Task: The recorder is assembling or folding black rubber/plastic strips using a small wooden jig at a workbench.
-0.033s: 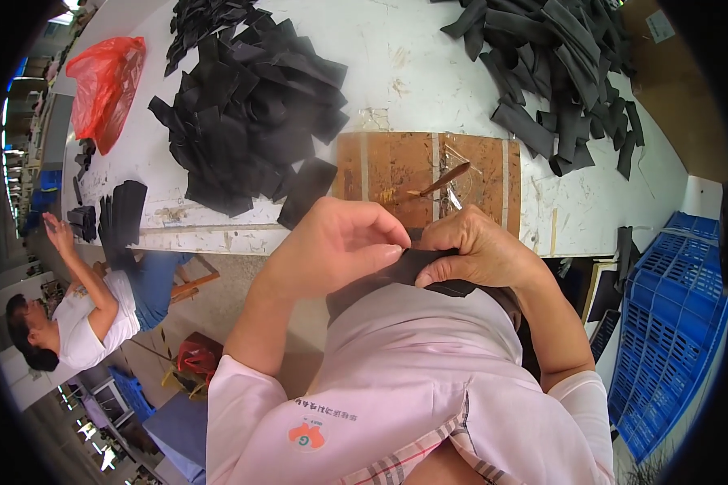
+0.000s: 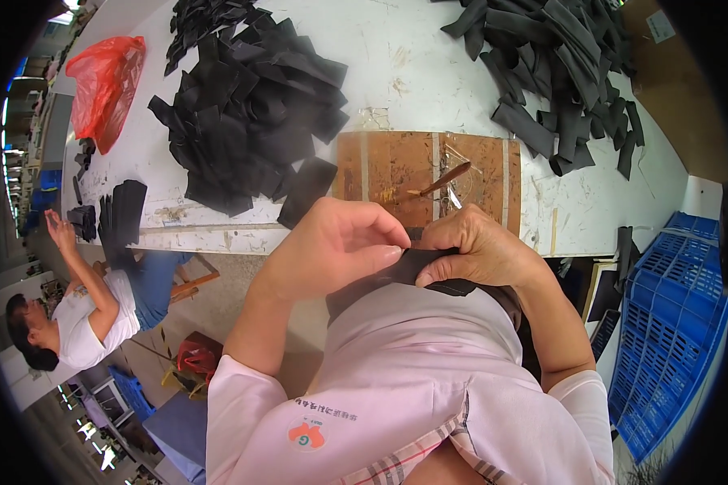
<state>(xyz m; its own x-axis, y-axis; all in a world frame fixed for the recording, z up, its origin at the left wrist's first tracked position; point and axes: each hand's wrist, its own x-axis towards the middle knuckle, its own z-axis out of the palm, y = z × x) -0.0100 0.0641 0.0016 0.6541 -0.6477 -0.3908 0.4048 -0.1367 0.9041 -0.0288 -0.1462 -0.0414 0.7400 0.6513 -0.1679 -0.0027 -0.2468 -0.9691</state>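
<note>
head view: right hand (image 2: 492, 252) pinches black fabric piece (image 2: 412, 264) against torso, near table (image 2: 429, 97) edge, seemingly to steady it; left hand (image 2: 332, 246) curls thumb to forefinger at its rim, cannot tell if pinching.

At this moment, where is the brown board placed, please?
In the head view, the brown board lies slightly right of centre on the table, just beyond the left hand and right hand, with a black pile to its left.

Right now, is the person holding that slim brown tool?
No, the slim brown tool is at the brown board, apart from the left hand and right hand.
</note>
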